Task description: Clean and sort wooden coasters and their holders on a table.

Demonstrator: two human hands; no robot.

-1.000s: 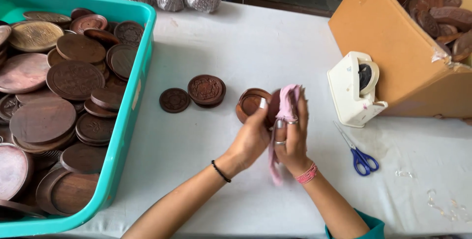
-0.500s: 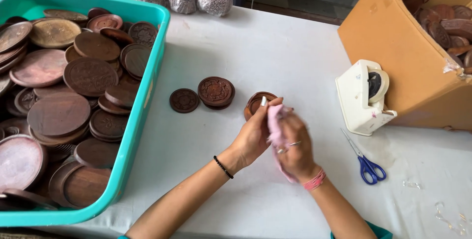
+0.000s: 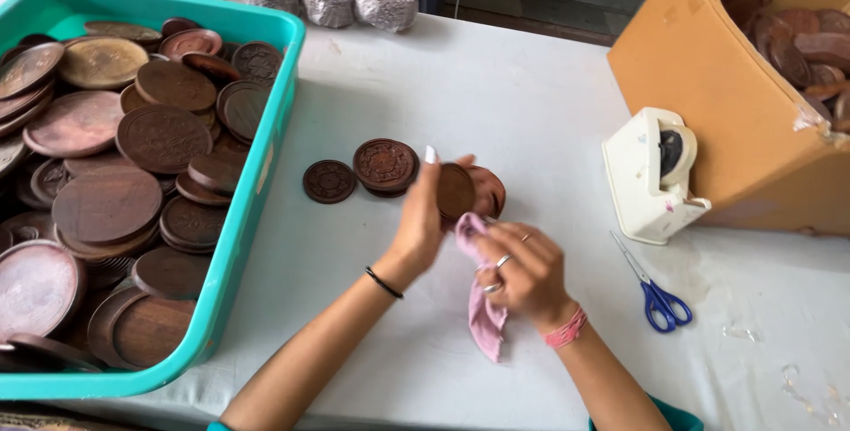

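I log, at nine o'clock, a teal tub (image 3: 266, 165) of brown wooden discs; at two o'clock, a cardboard box (image 3: 708, 103). At centre, my left hand (image 3: 421, 223) grips a round wooden disc (image 3: 455, 190) upright. My right hand (image 3: 522, 271), at five o'clock of it, clutches a pink cloth (image 3: 482, 316).

Matt carved wood disc (image 3: 455, 190), soft pink cloth (image 3: 482, 311), glossy teal plastic tub (image 3: 257, 187), rough cardboard box (image 3: 708, 103), smooth white tabletop (image 3: 496, 94)

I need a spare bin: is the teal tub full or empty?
Full: the teal tub holds brown wooden discs heaped nearly to its rim.
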